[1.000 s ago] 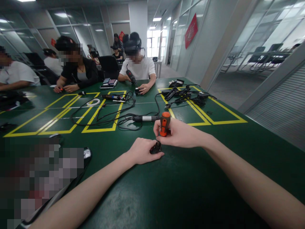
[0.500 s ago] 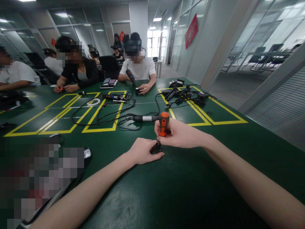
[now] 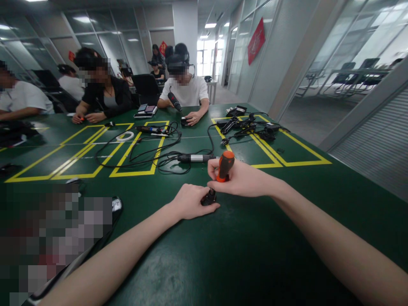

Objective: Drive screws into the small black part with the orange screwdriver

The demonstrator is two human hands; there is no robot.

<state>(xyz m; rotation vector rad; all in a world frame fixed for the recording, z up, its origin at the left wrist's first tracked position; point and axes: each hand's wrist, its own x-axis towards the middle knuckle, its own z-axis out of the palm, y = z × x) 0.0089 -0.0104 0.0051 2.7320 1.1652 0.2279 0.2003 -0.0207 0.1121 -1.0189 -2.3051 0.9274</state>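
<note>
My left hand (image 3: 191,200) rests on the green table, thumb and fingers closed around a small black part (image 3: 209,198) whose exact kind I cannot make out. Just above it, my right hand (image 3: 237,176) grips a screwdriver (image 3: 226,165) with an orange and dark grey handle. The handle leans to the right, and its lower end points down toward the black part. Fingers hide most of the shaft, so I cannot tell whether the tip touches the part.
Beyond my hands lies a black and silver electric screwdriver (image 3: 194,158) with looped cable. Black cables and adapters (image 3: 255,127) fill the yellow-taped area at right. A white ring (image 3: 125,136) lies at left. Across the table a co-worker (image 3: 186,91) holds a power tool (image 3: 174,102).
The screwdriver's handle has tilted from nearly upright to leaning right, and my right fingers have shifted on it. My left hand and the black part have stayed in place.
</note>
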